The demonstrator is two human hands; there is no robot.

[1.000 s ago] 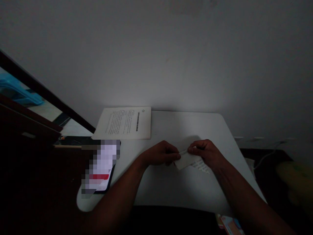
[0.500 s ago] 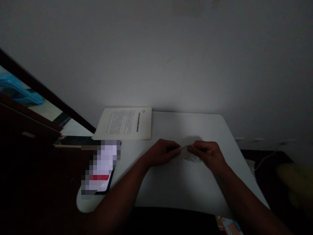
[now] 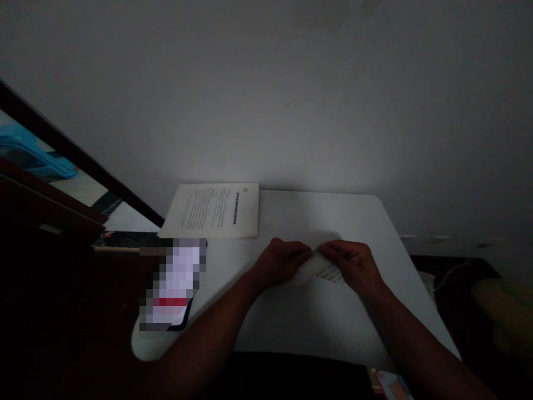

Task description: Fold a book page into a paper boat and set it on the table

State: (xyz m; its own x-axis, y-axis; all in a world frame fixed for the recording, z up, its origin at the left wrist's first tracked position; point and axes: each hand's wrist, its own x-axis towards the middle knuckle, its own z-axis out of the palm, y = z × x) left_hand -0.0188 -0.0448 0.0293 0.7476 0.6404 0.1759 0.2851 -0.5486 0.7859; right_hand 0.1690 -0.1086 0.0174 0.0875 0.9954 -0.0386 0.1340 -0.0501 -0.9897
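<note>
A small folded sheet of printed paper (image 3: 317,270) is held just above the white table (image 3: 308,322), between both of my hands. My left hand (image 3: 283,262) pinches its left edge with curled fingers. My right hand (image 3: 352,264) pinches the top right edge, thumb and fingers closed on it. The paper curves downward between the two hands, with lines of print showing on its right part.
A printed white document (image 3: 214,211) lies at the table's back left corner. A phone with a lit screen (image 3: 175,286) rests near the left edge. Dark wooden furniture (image 3: 45,222) stands to the left, a wall behind, and cables (image 3: 449,266) to the right.
The paper was first folded at an angle, then pulled nearly flat edge-on, and now bows downward between my hands. Both hands stayed in about the same spot.
</note>
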